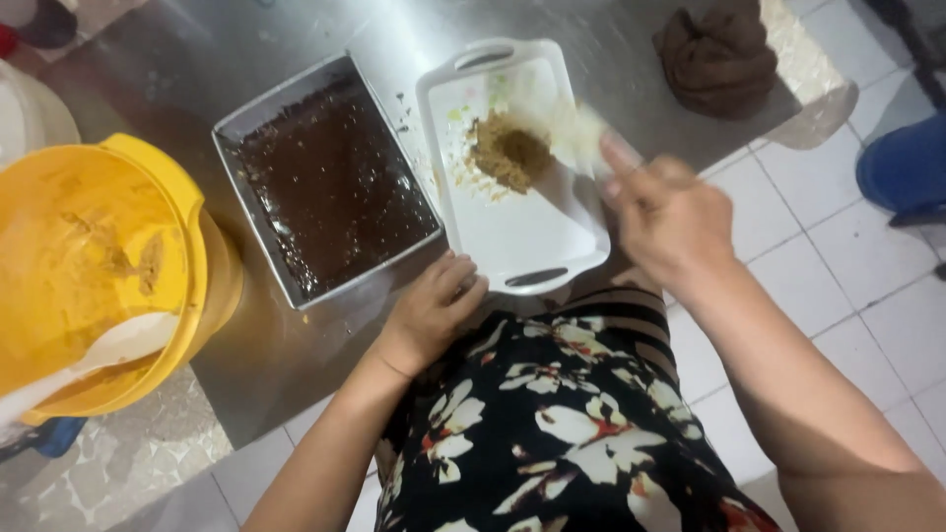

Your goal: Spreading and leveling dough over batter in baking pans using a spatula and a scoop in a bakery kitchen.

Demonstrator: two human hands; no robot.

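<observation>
One steel counter (296,365) carrying a rectangular metal pan (325,187) of glossy dark batter, beside it a white handled tray (522,236), long axis running away from the person, holding brown crumbs (509,153); right hand (670,222) pinching a blurred pale scraper (581,133); left hand (431,310) loosely curled at the tray's near corner.

I see a steel worktop (246,374) with dull glare across its far part. On the right, a white tiled floor (847,286) runs near to far.
</observation>
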